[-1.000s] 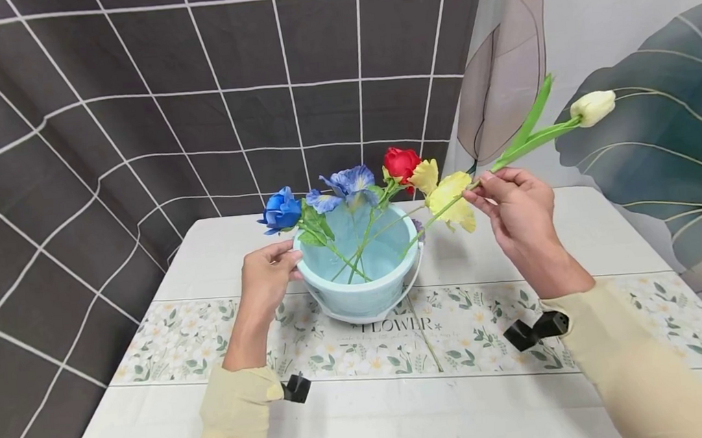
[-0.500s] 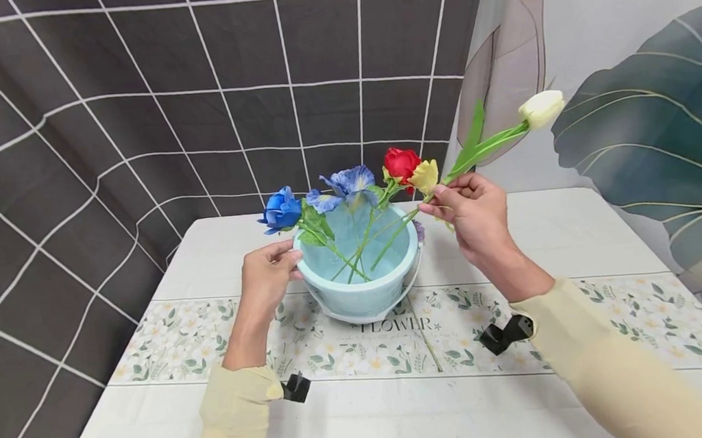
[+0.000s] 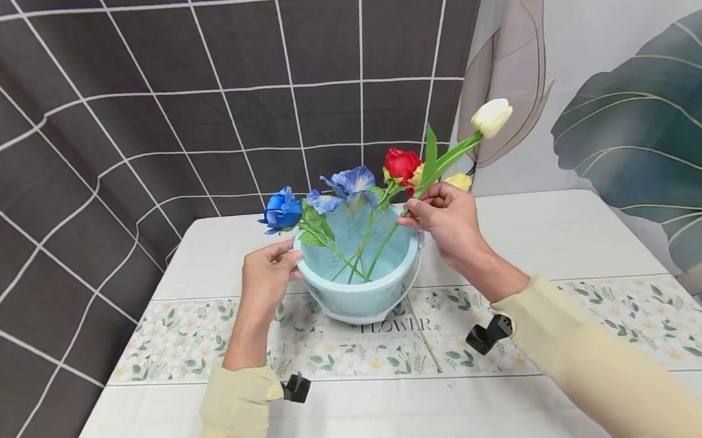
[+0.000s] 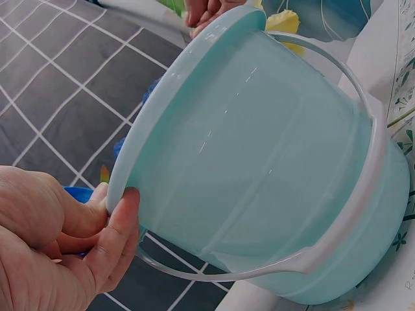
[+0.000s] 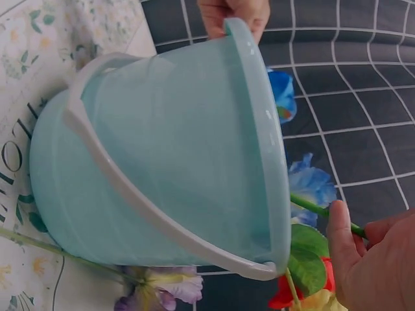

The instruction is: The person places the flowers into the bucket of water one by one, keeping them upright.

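Note:
A pale blue bucket (image 3: 363, 300) stands upright on the table. My left hand (image 3: 265, 274) pinches its rim at the left, thumb and fingers on either side, as the left wrist view also shows. Over the bucket's right rim, my right hand (image 3: 450, 221) pinches the green stem of a white tulip (image 3: 491, 118). The stem's lower end is inside the bucket. Leaning in the bucket are a blue flower (image 3: 281, 211), a blue-violet iris (image 3: 354, 181), a red rose (image 3: 402, 165) and a yellow flower (image 3: 458, 182), partly hidden behind my right hand.
A purple flower (image 5: 162, 288) lies on the table beside the bucket, its thin stem (image 3: 425, 337) pointing toward me. The bucket's handle (image 5: 136, 201) hangs down in front. A floral runner (image 3: 193, 341) crosses the white table (image 3: 355, 425). Dark gridded cloth (image 3: 240, 63) hangs behind.
My right hand has moved left and slightly down with the tulip, and its stem has slid deeper into the bucket. My left hand has stayed on the rim.

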The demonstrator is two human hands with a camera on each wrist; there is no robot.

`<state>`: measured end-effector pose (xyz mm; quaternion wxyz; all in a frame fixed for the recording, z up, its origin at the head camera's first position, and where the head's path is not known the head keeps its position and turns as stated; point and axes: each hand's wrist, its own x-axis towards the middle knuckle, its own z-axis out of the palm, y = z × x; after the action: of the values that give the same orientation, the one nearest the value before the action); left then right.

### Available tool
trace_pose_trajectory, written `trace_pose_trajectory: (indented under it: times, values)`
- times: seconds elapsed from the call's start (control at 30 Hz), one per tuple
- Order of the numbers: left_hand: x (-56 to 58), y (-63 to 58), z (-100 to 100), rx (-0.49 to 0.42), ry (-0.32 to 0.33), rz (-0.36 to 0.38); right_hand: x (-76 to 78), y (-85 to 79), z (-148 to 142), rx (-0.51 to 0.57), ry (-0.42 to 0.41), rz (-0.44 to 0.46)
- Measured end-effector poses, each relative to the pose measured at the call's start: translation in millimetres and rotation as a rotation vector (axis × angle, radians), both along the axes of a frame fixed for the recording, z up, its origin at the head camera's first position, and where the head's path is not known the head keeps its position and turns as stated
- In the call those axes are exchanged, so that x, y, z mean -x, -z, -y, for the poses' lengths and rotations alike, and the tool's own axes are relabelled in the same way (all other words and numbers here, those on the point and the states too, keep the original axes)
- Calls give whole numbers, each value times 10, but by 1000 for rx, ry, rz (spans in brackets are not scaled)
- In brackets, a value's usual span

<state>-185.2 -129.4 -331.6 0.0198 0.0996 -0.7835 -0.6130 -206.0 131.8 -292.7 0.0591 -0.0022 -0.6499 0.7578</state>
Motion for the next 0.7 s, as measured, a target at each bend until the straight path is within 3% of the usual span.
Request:
trace_pose_trajectory:
  times: [0.47,0.7]
  values:
    - [-4,-6,0,10,0,-1,20,104,99,-162,-22,77]
    - [1,3,-1,8,-2,3,15,155,131,-193,-26,93]
